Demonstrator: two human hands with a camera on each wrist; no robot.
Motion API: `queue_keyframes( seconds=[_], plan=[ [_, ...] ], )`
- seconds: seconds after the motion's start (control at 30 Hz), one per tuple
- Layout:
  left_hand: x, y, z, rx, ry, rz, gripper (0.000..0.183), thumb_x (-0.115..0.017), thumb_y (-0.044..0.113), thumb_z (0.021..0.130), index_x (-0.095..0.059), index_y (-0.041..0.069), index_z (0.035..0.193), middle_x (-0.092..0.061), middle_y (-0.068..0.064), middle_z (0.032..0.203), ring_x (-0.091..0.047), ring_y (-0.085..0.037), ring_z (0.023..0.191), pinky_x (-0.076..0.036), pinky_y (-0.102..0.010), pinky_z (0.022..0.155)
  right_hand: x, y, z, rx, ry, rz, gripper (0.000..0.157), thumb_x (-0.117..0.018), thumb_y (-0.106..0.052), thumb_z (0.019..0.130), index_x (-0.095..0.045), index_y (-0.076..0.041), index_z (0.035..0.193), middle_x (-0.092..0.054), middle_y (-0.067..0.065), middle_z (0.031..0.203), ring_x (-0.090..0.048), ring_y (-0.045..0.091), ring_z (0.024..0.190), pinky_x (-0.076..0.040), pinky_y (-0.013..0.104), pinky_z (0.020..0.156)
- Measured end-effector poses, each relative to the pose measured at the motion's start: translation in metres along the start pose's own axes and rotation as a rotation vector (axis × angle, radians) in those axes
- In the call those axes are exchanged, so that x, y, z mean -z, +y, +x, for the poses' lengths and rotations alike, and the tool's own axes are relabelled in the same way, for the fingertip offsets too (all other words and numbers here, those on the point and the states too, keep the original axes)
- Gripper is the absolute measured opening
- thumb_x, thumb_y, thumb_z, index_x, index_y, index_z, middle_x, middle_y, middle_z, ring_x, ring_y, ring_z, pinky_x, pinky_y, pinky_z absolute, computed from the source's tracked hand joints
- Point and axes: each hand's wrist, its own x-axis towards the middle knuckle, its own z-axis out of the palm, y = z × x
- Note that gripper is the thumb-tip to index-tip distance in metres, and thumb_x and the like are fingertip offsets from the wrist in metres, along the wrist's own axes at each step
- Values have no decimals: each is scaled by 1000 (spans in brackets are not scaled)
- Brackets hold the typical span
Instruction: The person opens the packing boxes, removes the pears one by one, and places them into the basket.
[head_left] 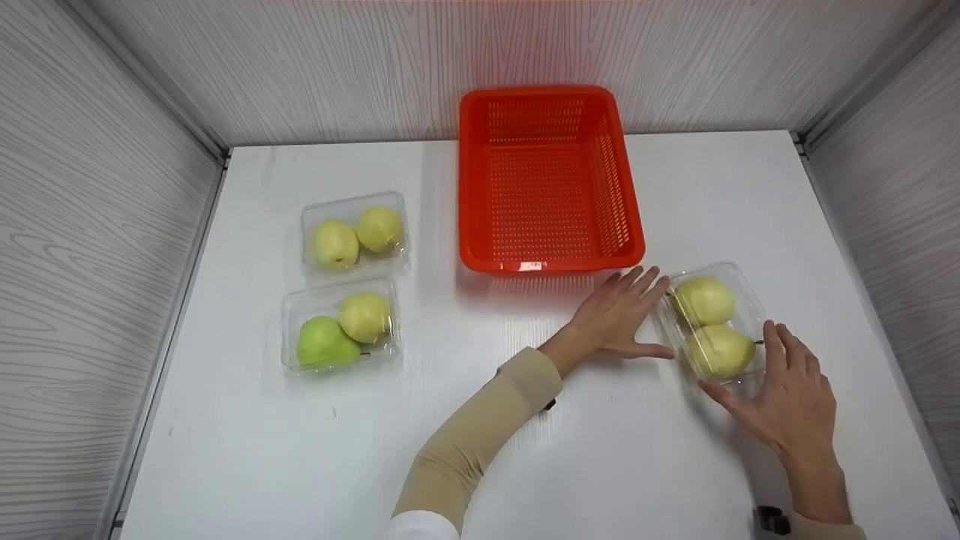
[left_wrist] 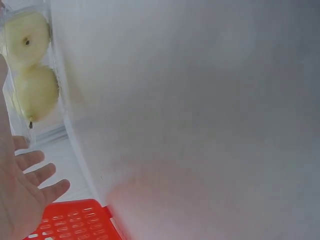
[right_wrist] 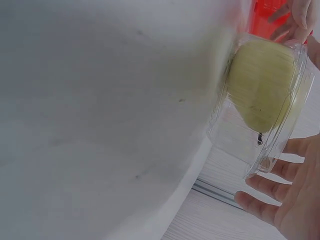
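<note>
A clear plastic box [head_left: 742, 289] with two yellow-green pears [head_left: 720, 351] lies tilted at an angle on the right of the table. Beside its left edge is my left hand [head_left: 619, 311], fingers straight and thumb spread. My right hand [head_left: 795, 397] stands by the box's lower right side, thumb apart from nearly straight fingers. In the right wrist view, those fingertips are close against the box rim [right_wrist: 255, 167]; whether they touch it I cannot tell. Neither hand grips anything.
A red perforated basket [head_left: 474, 180] with nothing in it stands at the back middle, just beyond my left fingertips. On the left lie two more clear boxes, an upper box [head_left: 319, 211] and a lower box [head_left: 307, 304], each holding two fruits. Panel walls border the table [head_left: 247, 420].
</note>
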Motion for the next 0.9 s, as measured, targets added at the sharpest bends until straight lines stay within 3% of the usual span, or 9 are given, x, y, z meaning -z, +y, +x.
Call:
queue_keyframes(
  seconds=[0.4,0.9],
  plan=[
    [1,0,-14,7,38,8,114,-46,93,86,-29,14,166,-35,-9,173,-36,-28,160,-39,-44,130,6,2,4,23,-78,-23,120,-87,-66,69,-38,-4,160,-45,31,158,-45,59,137,-47,83,86],
    [6,1,-43,8,62,61,113,-45,93,86,-31,15,165,-35,-9,172,-35,-28,160,-38,-43,132,9,2,5,44,-116,-26,117,-85,-67,72,-37,-9,162,-44,27,160,-45,58,137,-48,80,87]
  ],
)
